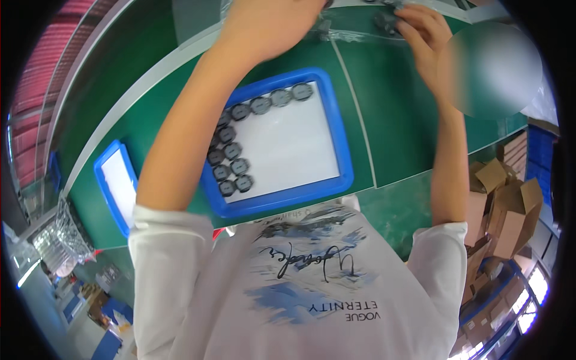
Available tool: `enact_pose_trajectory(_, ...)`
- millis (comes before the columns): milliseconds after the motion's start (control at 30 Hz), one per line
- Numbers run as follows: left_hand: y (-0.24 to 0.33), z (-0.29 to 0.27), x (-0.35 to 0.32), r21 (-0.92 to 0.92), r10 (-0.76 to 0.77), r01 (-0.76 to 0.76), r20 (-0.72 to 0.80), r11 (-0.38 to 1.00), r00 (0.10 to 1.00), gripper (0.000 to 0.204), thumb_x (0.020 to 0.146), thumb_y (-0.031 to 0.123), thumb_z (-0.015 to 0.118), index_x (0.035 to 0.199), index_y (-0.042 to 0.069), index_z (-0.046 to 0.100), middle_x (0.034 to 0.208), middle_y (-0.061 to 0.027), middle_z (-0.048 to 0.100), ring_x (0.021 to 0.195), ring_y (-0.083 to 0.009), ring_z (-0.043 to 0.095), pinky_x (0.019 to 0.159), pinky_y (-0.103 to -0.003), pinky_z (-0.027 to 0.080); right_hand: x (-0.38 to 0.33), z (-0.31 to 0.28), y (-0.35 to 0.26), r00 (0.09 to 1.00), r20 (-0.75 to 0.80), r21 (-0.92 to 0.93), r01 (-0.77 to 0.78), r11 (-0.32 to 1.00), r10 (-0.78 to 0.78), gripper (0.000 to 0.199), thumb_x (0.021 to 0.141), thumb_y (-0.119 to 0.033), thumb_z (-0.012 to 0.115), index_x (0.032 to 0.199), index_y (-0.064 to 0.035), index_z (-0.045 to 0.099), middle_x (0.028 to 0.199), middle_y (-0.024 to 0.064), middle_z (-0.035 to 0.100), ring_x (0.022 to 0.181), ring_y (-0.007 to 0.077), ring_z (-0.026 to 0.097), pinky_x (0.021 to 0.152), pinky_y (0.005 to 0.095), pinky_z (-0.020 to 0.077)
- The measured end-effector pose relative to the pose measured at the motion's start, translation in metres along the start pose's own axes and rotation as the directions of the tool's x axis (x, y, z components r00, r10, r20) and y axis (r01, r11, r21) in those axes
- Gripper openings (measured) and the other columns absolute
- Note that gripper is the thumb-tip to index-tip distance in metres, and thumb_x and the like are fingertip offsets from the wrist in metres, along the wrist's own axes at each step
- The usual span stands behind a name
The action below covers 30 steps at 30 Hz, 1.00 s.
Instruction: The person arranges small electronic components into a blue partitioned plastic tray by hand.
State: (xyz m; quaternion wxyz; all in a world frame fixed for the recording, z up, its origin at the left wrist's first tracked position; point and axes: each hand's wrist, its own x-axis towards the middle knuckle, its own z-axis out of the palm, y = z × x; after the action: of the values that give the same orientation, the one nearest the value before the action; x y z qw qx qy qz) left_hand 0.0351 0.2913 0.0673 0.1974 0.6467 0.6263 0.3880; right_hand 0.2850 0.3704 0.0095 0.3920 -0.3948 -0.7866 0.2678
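My left hand (282,27) reaches to the top edge, where its fingers are mostly cut off; a small dark part (324,29) lies beside it. My right hand (425,33) is at the top right, thumb and fingers closed at a dark watch head (387,23). Clear plastic film (360,36) stretches between the hands. Below them lies a blue-rimmed tray (344,150) with a white bottom. Dark grey watch heads (260,105) stand in a row along its far side and in two columns at its left, partly behind my left forearm.
The green work table (396,120) has a pale seam running across it. Another blue tray (102,171) with a white bottom lies left of my left arm. Opened cardboard boxes (510,210) stand at the right. A clear plastic bag (75,228) hangs at the table's left end.
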Motion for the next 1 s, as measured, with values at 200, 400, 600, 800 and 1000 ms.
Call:
enact_pose_trajectory(200, -0.025, -0.044, -0.147, 0.049, 0.035, -0.037, 0.028, 0.998, 0.999, 0.021, 0.077, 0.007, 0.078, 0.097, 0.007, 0.072, 0.095, -0.0060, 0.067, 0.092, -0.0270, 0.060, 0.075, -0.038, 0.053, -0.052, -0.022, -0.034, 0.815, 0.580, -0.036, 0.044, 0.998, -0.015, 0.022, 0.092, 0.001, 0.063, 0.113, -0.0003, 0.069, 0.114, 0.0086, 0.063, 0.095, 0.0185, 0.061, 0.083, 0.0282, 0.0486)
enact_pose_trajectory(400, -0.041, -0.028, -0.184, 0.393, 0.105, -0.064, -0.083, 0.917, 0.991, 0.022, 0.073, 0.009, 0.083, 0.094, 0.010, 0.075, 0.108, -0.0050, 0.060, 0.109, -0.0322, 0.049, 0.091, -0.044, 0.040, -0.080, 0.008, -0.065, 0.945, 0.313, -0.268, -0.004, 0.963, 0.091, 0.020, 0.089, -0.001, 0.070, 0.109, -0.0010, 0.068, 0.109, 0.0079, 0.062, 0.085, 0.0189, 0.060, 0.074, 0.0290, 0.0493)
enact_pose_trajectory(600, -0.049, -0.035, -0.181, 0.370, 0.245, -0.238, 0.029, 0.898, 0.969, 0.018, 0.072, 0.007, 0.081, 0.088, 0.008, 0.074, 0.105, -0.0053, 0.059, 0.107, -0.0301, 0.051, 0.090, -0.044, 0.041, -0.096, 0.011, -0.060, 0.970, 0.227, -0.310, -0.009, 0.951, 0.083, 0.018, 0.086, -0.002, 0.074, 0.102, 0.0003, 0.067, 0.109, 0.0080, 0.065, 0.080, 0.0175, 0.061, 0.073, 0.0283, 0.0513)
enact_pose_trajectory(800, -0.048, -0.028, -0.177, 0.363, 0.301, -0.303, 0.064, 0.881, 0.952, 0.015, 0.070, 0.007, 0.082, 0.081, 0.006, 0.070, 0.103, -0.0058, 0.059, 0.105, -0.0300, 0.051, 0.089, -0.043, 0.043, -0.096, 0.024, -0.099, 0.922, 0.295, -0.119, 0.295, 0.948, -0.250, 0.016, 0.085, 0.002, 0.073, 0.100, 0.0008, 0.068, 0.114, 0.0083, 0.064, 0.083, 0.0212, 0.062, 0.077, 0.0304, 0.0525)
enact_pose_trajectory(1000, -0.053, -0.026, -0.178, 0.430, 0.261, -0.229, -0.016, 0.873, 0.965, 0.018, 0.069, 0.010, 0.084, 0.081, 0.005, 0.071, 0.102, -0.0052, 0.060, 0.105, -0.0295, 0.051, 0.088, -0.043, 0.042, -0.088, 0.076, -0.120, 0.765, 0.522, 0.042, 0.417, 0.908, -0.376, 0.011, 0.085, -0.003, 0.071, 0.096, -0.0032, 0.069, 0.103, 0.0068, 0.059, 0.087, 0.0231, 0.060, 0.074, 0.0339, 0.0512)
